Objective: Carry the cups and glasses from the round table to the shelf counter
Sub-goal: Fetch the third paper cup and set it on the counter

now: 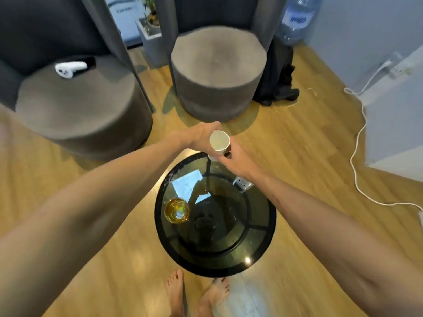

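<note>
Head view: both forearms extend forward over the round glass bench (263,239), and the two hands meet above its far edge. The left hand (201,133) reaches from the left with fingers curled round the far side of a white paper cup (219,143); the right hand (233,160) pinches the same cup from the near right side. The cup is tilted, its open mouth turned toward the camera, and its interior appears empty. Whether its base touches the bench cannot be told; it sits at or just above the far rim. A glass of amber liquid (176,210) stands upright near the left edge of the bench, well apart from both hands. A small clear object (243,183), partly covered by the right wrist, lies near the right edge; its type cannot be told. Two grey round stools (218,72) stand beyond the bench, with wooden floor (309,138) open between them and the bench. A white cable (357,156) runs along the floor on the right. Two bare feet (176,291) stand just beside the near rim.
</note>
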